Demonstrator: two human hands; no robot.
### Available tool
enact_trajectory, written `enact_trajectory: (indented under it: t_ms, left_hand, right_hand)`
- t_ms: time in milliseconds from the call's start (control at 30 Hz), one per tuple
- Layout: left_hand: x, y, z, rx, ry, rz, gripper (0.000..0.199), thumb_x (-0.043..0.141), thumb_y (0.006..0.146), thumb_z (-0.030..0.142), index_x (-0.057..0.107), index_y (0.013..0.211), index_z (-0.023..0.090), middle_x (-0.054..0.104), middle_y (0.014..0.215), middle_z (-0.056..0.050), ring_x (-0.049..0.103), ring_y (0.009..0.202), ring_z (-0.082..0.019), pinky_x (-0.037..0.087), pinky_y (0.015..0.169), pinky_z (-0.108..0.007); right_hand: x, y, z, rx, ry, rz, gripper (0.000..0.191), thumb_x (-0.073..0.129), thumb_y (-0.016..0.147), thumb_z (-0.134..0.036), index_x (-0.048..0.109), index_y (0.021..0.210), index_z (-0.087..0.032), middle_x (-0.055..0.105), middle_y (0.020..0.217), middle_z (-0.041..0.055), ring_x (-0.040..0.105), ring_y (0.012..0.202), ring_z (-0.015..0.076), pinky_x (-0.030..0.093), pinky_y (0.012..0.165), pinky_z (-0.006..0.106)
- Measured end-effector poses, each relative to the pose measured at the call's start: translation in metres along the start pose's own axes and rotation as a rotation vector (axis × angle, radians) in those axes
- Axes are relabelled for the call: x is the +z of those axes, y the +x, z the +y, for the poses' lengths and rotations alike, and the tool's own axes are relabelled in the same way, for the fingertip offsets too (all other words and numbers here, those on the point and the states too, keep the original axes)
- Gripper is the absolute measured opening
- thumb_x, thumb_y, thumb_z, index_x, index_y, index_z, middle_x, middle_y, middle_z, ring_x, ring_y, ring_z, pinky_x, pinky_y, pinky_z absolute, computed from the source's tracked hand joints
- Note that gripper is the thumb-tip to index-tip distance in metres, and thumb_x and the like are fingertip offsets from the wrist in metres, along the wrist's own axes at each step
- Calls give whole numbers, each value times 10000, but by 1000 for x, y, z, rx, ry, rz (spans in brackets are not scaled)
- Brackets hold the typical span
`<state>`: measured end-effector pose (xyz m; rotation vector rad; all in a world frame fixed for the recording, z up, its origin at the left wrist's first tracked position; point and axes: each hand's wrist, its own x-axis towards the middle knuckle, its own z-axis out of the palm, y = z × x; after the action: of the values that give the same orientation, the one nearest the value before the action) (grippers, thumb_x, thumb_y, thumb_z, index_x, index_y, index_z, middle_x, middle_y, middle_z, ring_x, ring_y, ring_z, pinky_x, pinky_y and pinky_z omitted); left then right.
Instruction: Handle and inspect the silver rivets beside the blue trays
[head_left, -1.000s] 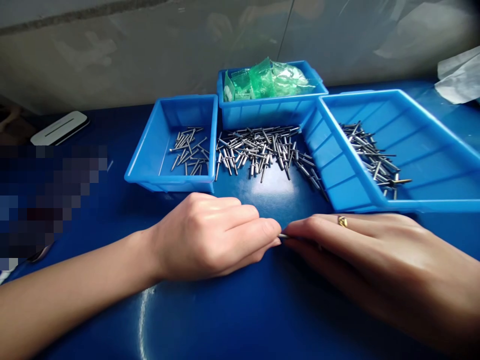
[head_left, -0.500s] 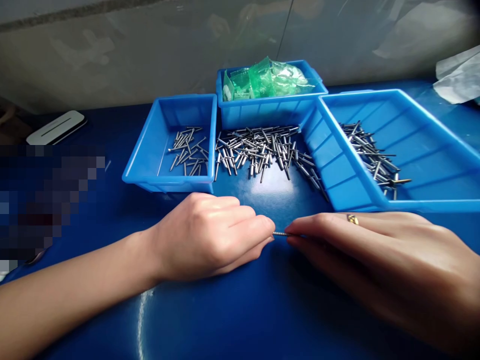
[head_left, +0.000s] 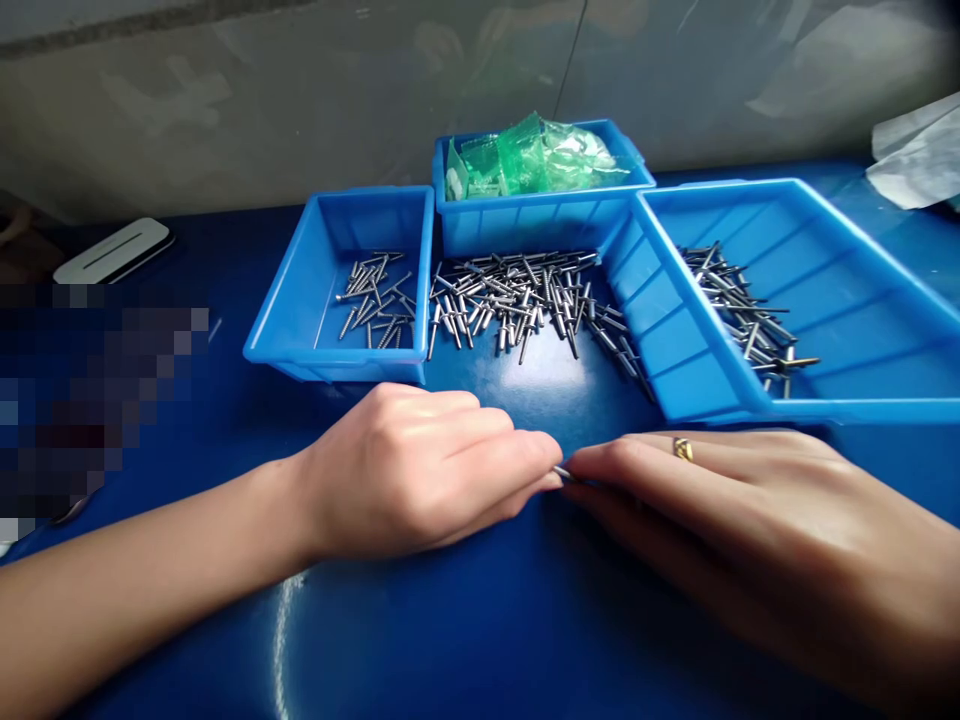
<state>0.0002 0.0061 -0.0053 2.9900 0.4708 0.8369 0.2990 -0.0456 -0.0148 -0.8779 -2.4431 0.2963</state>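
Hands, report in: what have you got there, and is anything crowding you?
Left hand and right hand pinch one thin metal pin between fingertips, low over the blue table. Loose pin pile lies behind, apart. Nothing between.

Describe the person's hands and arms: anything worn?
Both are bare: no gloves, no sleeves in view. The left hand and its forearm carry nothing. The right hand wears one gold ring on a finger. No watch or markings visible.

Both my forearms are bare, no sleeves, no gloves. My left hand (head_left: pixel 409 470) wears nothing; my right hand (head_left: pixel 750 520), lower right of frame, carries a gold ring (head_left: pixel 682 449).
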Motion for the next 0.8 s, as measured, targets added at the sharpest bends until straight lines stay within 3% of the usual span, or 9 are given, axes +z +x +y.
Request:
enact_trajectory:
  t_ms: [133, 267, 367, 467, 600, 700, 800]
  left_hand:
    - [-2, 1, 2, 26, -67, 47, 282, 715, 1371, 233, 905, 1172, 173, 853, 834, 34, 811, 683, -134, 613, 666, -284]
    - [-2, 0, 1, 7, -65, 49, 387, 625, 1387, 233, 887, 1104, 194, 844, 822, 27, 791, 673, -139, 609, 647, -290]
    - [0, 1, 0, -4, -57, 21, 347, 643, 1343, 176, 888, 1098, 172, 849, 844, 11, 763, 654, -156, 596, 627, -327]
    - [1, 2, -1, 3, -57, -6, 314, 676, 1313, 145, 877, 1073, 172, 861, 853, 16, 718, 645, -145, 575, 618, -332]
    - [0, 2, -2, 21, -42, -22, 323, 676, 1314, 144, 864, 1055, 187, 860, 840, 26, 696, 645, -136, 570, 626, -325]
    - [0, 2, -2, 27, -36, -13, 333, 689, 1308, 150, 850, 1020, 196, 864, 843, 25, 691, 643, -138, 570, 625, -329]
    - [1, 2, -1, 19, -35, -12, 365, 672, 1315, 144, 845, 999, 197, 863, 835, 24, 685, 644, -138, 567, 625, -329]
  right_hand:
    - [-4, 8, -2, -29, 58, -64, 440, 471, 1292, -73, 709, 966, -249, 867, 852, 23, 802, 588, 172, 534, 501, 303]
    - [-10, 6, -4, 8, 12, -76, 443, 478, 1274, -62, 686, 951, -282, 883, 898, 13, 727, 548, 161, 514, 519, 328]
    - [-15, 0, -8, 78, -89, -31, 334, 614, 1281, -146, 773, 1034, -305, 882, 922, 2, 740, 581, 194, 574, 603, 354]
    - [-15, -1, -14, 151, -108, 24, 130, 845, 1229, -395, 866, 1115, -337, 841, 869, 11, 839, 721, 272, 632, 630, 352]
    - [-7, 4, -19, 170, -98, 7, 262, 868, 1211, -595, 893, 1123, -350, 805, 838, 29, 858, 793, 303, 650, 614, 345]
    - [-3, 3, -18, 168, -97, 0, 262, 851, 1222, -601, 898, 1140, -356, 804, 847, 31, 861, 808, 305, 649, 610, 342]
    - [-4, -2, -13, 147, -90, -11, 206, 789, 1262, -458, 877, 1108, -353, 817, 863, 20, 845, 773, 281, 620, 594, 336]
